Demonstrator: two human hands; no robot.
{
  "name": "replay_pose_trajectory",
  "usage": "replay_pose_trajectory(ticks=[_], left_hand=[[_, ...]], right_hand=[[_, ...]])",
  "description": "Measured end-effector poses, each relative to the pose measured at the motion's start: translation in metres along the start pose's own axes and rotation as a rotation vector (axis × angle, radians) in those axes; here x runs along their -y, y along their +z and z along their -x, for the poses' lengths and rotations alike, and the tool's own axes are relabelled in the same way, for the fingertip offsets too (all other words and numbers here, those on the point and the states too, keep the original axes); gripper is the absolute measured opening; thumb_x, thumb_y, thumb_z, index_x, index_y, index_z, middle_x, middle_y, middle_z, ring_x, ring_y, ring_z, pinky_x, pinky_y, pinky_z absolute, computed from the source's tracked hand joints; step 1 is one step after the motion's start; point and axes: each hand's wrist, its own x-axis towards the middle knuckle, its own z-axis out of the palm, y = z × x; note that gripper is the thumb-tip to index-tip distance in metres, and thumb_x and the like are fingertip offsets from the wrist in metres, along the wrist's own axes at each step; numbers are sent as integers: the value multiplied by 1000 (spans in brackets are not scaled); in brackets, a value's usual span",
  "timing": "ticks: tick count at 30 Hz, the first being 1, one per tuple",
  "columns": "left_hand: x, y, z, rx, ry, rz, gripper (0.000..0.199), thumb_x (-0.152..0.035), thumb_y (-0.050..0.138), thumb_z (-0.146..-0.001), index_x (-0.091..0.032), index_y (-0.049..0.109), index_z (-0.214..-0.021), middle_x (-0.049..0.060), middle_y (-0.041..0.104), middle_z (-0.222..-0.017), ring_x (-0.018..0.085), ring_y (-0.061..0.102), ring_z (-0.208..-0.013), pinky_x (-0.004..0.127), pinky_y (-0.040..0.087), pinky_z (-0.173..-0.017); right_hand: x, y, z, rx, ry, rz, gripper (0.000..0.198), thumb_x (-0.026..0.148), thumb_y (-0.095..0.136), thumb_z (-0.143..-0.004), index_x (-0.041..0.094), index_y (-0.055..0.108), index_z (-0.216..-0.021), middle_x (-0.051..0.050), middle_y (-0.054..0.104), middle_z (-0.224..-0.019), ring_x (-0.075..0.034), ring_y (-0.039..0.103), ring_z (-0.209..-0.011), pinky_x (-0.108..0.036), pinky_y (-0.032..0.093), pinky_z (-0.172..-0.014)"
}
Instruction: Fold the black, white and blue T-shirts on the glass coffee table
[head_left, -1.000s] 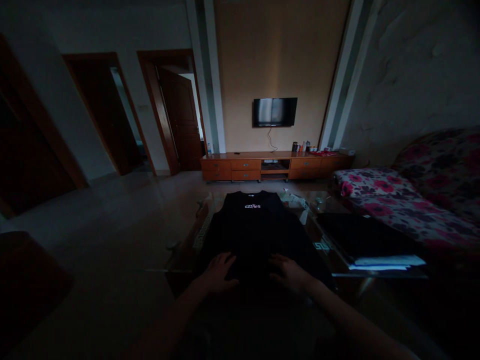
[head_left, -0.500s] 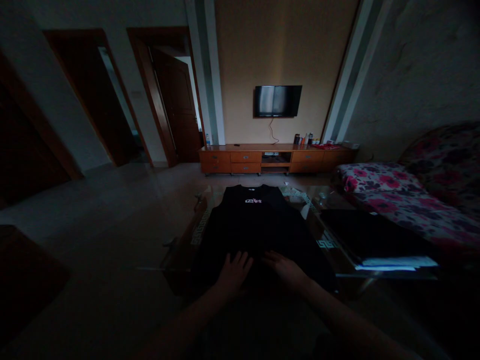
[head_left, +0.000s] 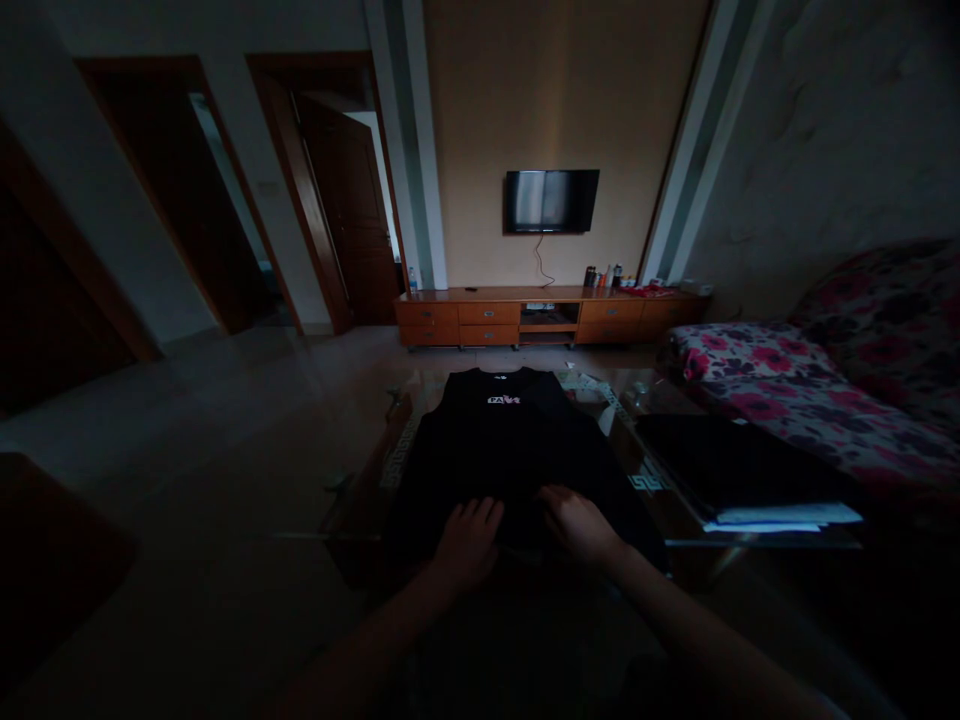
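A black sleeveless shirt [head_left: 499, 450] lies spread on the glass table, collar at the far end, with a small white and pink print on its chest. Near the hem, my left hand [head_left: 471, 540] rests on the fabric, its fingers bent and drawn together on the cloth. My right hand [head_left: 581, 522] is a little to the right, fingers curled into the same lower part of the shirt. Both thumbs are hard to make out in the dim light. To the right lies a stack of dark folded cloth [head_left: 735, 460] with white and bluish layers underneath.
The glass table [head_left: 646, 482] has a patterned border and a see-through top. Right of it stands a sofa with a flowered cover [head_left: 757, 350]. Beyond are a low wooden cabinet [head_left: 487, 325] holding bottles and small items, and a wall-mounted television [head_left: 551, 202].
The fingers of both hands, flatter and more spread before, are now curled in on the shirt near its hem. The view has shifted slightly.
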Motion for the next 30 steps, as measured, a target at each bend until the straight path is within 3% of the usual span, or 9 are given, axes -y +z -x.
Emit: replay_pose_trajectory(ticks=[5, 8, 11, 16, 21, 24, 27, 30], left_hand=[[-1, 1, -1, -38, -32, -16, 67, -27, 56, -86, -25, 38, -150, 14, 48, -150, 37, 46, -134, 55, 36, -109], [-5, -7, -3, -22, 16, -30, 44, -25, 53, -90, -23, 54, -133, 14, 60, -134, 34, 54, -124, 52, 40, -104], [-9, -17, -5, 0, 22, -44, 27, -19, 47, -93, -22, 62, -115, 12, 68, -115, 30, 60, -113, 48, 43, -101], [-9, -19, -9, -65, -42, -80, 31, -11, 43, -93, -18, 59, -118, 12, 66, -118, 27, 60, -113, 44, 46, -96], [-2, -10, -12, -93, -59, -108, 33, -8, 42, -93, -16, 57, -121, 13, 65, -122, 27, 59, -116, 43, 45, -97], [2, -6, -12, -74, -20, -90, 29, -18, 44, -98, -16, 56, -124, 13, 65, -123, 28, 59, -116, 45, 44, -101], [4, -7, -13, -69, 25, -81, 38, -35, 51, -98, -14, 53, -130, 16, 63, -127, 31, 57, -120, 49, 41, -104], [3, -14, -14, -60, 14, -99, 36, -25, 53, -95, -15, 53, -130, 15, 64, -127, 30, 58, -119, 47, 42, -102]], right_hand=[[3, 10, 3, 69, 2, 70, 30, 23, 50, -91, 20, 60, -119, -10, 64, -120, -24, 58, -113, -33, 44, -97], [9, 25, 7, 117, -52, 115, 54, 35, 65, -84, 20, 54, -134, -13, 57, -135, -30, 52, -124, -41, 42, -103], [16, 37, 6, 121, -38, 172, 72, 32, 68, -81, 23, 42, -148, -15, 51, -144, -34, 47, -131, -47, 41, -105], [22, 40, -5, 77, 14, 189, 66, 14, 55, -84, 20, 41, -148, -14, 55, -139, -30, 53, -125, -41, 46, -97], [23, 32, -6, 106, -23, 148, 44, 12, 50, -87, 19, 56, -131, -12, 62, -128, -26, 60, -116, -34, 47, -91], [22, 24, -5, 90, 6, 89, 39, 10, 46, -89, 19, 59, -125, -10, 65, -123, -23, 63, -110, -30, 47, -86], [20, 16, -4, 69, 49, 57, 41, 8, 44, -90, 20, 58, -126, -10, 67, -121, -21, 64, -110, -27, 45, -87], [20, 12, -5, 44, 58, 78, 43, 8, 45, -90, 21, 56, -130, -10, 67, -122, -21, 62, -113, -28, 43, -91]])
